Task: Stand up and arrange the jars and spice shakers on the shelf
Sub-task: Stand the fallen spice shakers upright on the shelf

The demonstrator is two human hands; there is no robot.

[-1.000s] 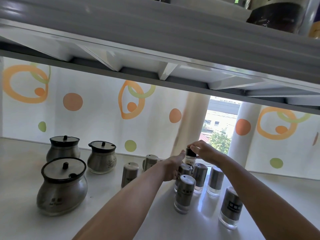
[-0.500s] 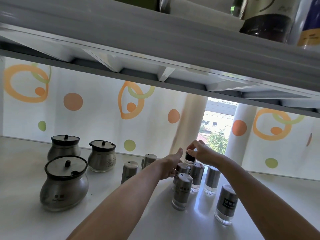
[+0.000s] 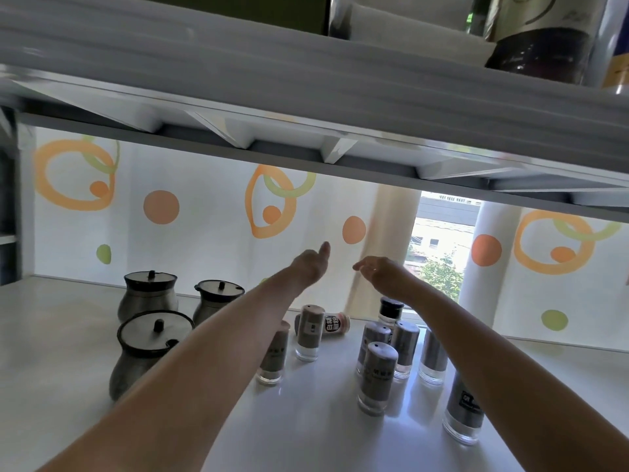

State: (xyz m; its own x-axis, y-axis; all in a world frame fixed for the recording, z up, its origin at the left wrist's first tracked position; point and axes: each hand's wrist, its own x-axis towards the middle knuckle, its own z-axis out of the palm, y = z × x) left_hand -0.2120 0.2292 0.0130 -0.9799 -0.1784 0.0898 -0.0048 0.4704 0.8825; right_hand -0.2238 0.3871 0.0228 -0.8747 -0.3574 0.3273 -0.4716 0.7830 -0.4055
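Three steel jars with dark lids stand at the left of the white shelf (image 3: 68, 342): a large one (image 3: 146, 356) in front and two behind (image 3: 149, 294) (image 3: 218, 301). Several steel spice shakers stand in the middle, among them one at the front (image 3: 376, 378) and a black-capped bottle (image 3: 390, 310) at the back. A pink-labelled shaker (image 3: 335, 323) lies on its side. My left hand (image 3: 311, 264) and right hand (image 3: 377, 270) hover above the shakers, fingers apart, holding nothing.
An upper shelf (image 3: 306, 107) hangs low overhead with a dark bottle (image 3: 541, 46) on it. A curtain with orange and green circles (image 3: 204, 216) backs the shelf, with a window gap (image 3: 439, 257) at right. A shaker (image 3: 464, 410) stands near the right forearm.
My right hand has let go of the black-capped bottle and both hands have risen above the shakers. The view has tilted, and a shaker lying on its side now shows.
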